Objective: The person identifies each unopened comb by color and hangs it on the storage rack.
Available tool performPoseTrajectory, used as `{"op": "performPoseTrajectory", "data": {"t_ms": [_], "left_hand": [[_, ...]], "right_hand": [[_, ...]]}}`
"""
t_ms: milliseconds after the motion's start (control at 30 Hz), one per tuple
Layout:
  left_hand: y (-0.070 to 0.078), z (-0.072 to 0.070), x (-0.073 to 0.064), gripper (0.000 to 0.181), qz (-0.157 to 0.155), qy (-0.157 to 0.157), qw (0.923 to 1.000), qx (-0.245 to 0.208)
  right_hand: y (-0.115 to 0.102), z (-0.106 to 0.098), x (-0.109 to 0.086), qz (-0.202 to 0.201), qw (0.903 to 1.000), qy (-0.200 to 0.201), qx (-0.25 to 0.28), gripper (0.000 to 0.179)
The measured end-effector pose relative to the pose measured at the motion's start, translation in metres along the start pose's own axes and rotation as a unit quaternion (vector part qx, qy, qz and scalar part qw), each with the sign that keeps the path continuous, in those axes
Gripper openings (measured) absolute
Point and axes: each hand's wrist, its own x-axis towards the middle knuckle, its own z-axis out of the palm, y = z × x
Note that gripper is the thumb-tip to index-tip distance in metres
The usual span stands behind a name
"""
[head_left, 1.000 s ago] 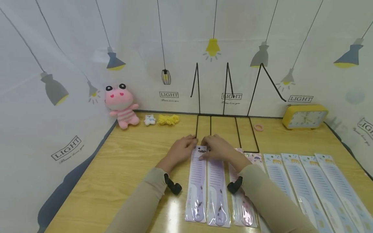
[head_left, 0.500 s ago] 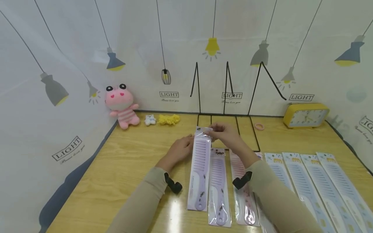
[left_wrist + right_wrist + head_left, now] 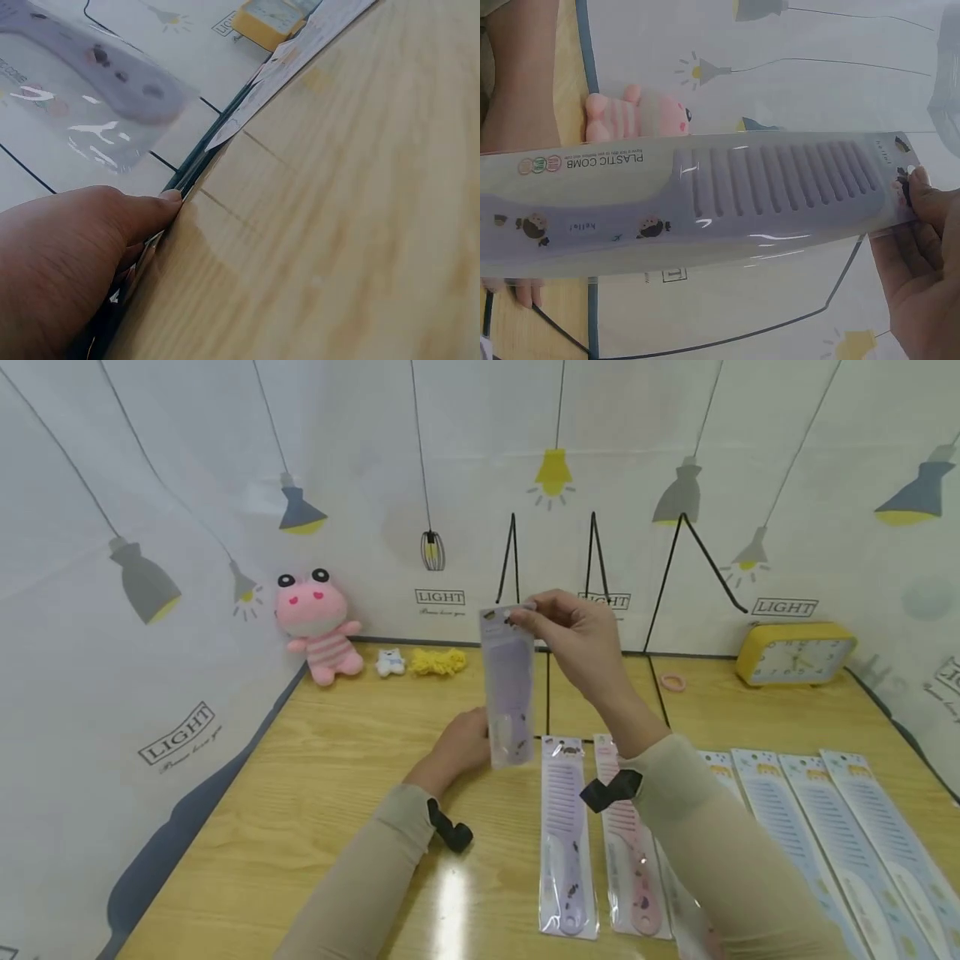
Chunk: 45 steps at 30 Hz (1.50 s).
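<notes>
My right hand (image 3: 585,643) pinches the top of a purple plastic comb (image 3: 510,681) in clear packaging, which hangs upright above the table. In the right wrist view the thumb lies on the printed top of this comb package (image 3: 780,187). Low by the front left corner of a black wire rack (image 3: 548,693), my left hand (image 3: 461,745) holds the rack's base; the hanging comb partly hides its fingers. The left wrist view shows the thumb (image 3: 142,214) stretched along a dark edge. A second packaged purple comb (image 3: 561,835) lies on the table.
A packaged pink comb (image 3: 633,852) and several blue ones (image 3: 798,818) lie to the right. Along the back sit a pink plush toy (image 3: 318,627), a small white bear (image 3: 390,662), a yellow bundle (image 3: 438,662), a pink ring (image 3: 672,682) and a yellow clock (image 3: 797,654).
My right hand has picked the leftmost purple comb off the table and raised it up and forward towards the rack's left hook. The left hand has stayed near the rack's corner.
</notes>
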Motion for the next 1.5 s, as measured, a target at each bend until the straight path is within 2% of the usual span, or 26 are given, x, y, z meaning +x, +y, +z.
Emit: {"op": "performPoseTrajectory", "data": {"t_ms": [100,267,367,467,733,1000,1200,1267,1367,1500], "left_hand": [[-0.001,0.000,0.001,0.023,-0.008,-0.001,0.9999,-0.009],[-0.002,0.001,0.001,0.020,-0.012,-0.003,0.9999,-0.009],[-0.001,0.000,0.000,0.021,-0.010,-0.003,0.9999,-0.010],[0.002,-0.003,-0.003,0.021,-0.013,-0.002,0.9997,-0.020],[0.008,-0.006,-0.003,0.026,-0.019,-0.008,0.9993,-0.030],[0.003,-0.005,-0.003,0.040,-0.022,-0.015,0.9991,-0.033],[0.001,-0.006,-0.003,0.039,-0.023,-0.014,0.9990,-0.035],[0.001,-0.006,-0.003,0.039,-0.024,-0.011,0.9991,-0.034],[0.001,-0.005,-0.003,0.041,-0.029,-0.010,0.9990,-0.032],[0.001,-0.002,-0.003,0.043,-0.030,-0.011,0.9987,-0.039]], "right_hand": [[-0.015,0.008,0.005,-0.026,0.9988,0.010,-0.041,0.016],[-0.038,0.015,0.004,-0.024,0.9981,0.028,-0.049,0.015],[-0.040,0.017,0.005,-0.026,0.9978,0.035,-0.050,0.014],[-0.035,0.019,0.008,-0.031,0.9971,0.039,-0.058,0.014],[0.000,0.014,0.017,-0.055,0.9942,0.043,-0.082,0.015],[0.008,0.014,0.022,-0.057,0.9923,0.043,-0.101,0.022],[0.010,0.014,0.026,-0.068,0.9886,0.029,-0.131,0.021],[0.013,0.014,0.025,-0.052,0.9919,0.017,-0.115,0.021],[0.024,0.016,0.018,0.006,0.9984,-0.005,-0.056,0.029],[0.044,0.018,0.000,0.100,0.9941,-0.038,0.017,0.040]]}}
